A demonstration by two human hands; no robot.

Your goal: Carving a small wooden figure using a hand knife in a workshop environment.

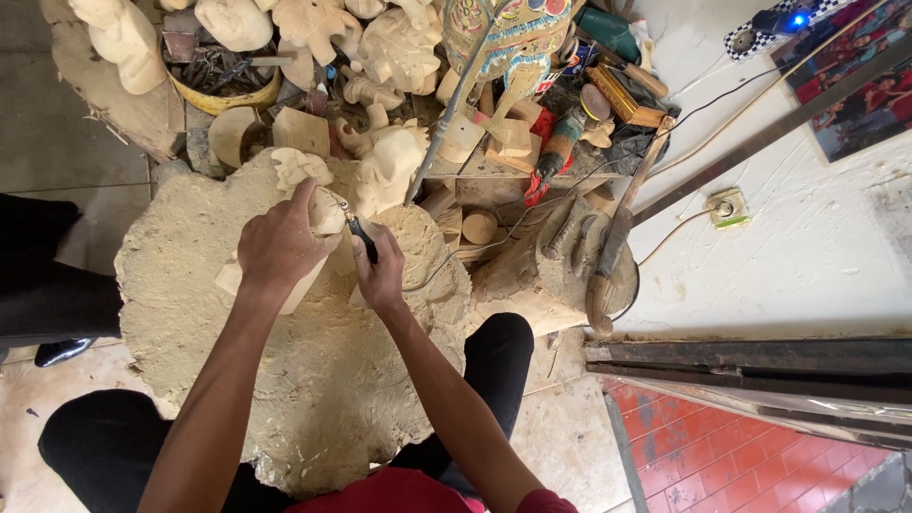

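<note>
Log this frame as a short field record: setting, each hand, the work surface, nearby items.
setting: woodcarving spot on a floor, seen from above
left hand: clamps a pale wooden carving against the block
right hand: grips a black-handled carving tool, tip at the carving
work surface: rough wooden block covered in sawdust
behind: unfinished pale figures, painted carving, bowl of tools
right: wall socket

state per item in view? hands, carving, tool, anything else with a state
left hand: closed around the pale wood carving.
pale wood carving: unpainted, held against the work block.
right hand: gripping the black-handled tool.
black-handled tool: tip at the carving.
work block: coated in wood dust.
painted figure: coloured, finished-looking.
yellow bowl: filled with tools.
</note>
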